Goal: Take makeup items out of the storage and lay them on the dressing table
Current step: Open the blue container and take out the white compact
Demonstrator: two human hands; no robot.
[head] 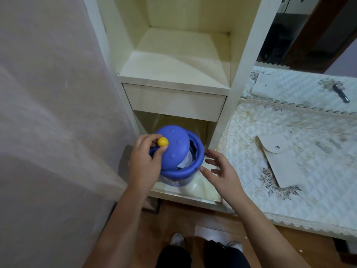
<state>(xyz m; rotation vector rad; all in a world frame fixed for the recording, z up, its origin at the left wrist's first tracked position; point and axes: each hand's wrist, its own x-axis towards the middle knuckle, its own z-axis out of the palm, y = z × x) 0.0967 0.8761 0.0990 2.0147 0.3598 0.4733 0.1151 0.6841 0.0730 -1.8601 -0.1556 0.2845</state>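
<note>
Overhanging drawer front [173, 104] above blue bucket lid [173, 149], beige pouch [280, 163] on dressing table [318, 206]

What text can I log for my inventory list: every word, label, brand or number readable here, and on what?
No text here can be read.
Blue-lidded container: coloured print on its clear wall, too blurred to read.
Near beige pouch and far beige pouch: metal snaps only, no lettering shows.
Dark object on the quilted cover: too small to tell.

The left hand [144, 163] pinches the yellow knob [162, 141]; the right hand [222, 176] hovers, fingers [214, 154] spread.
</note>
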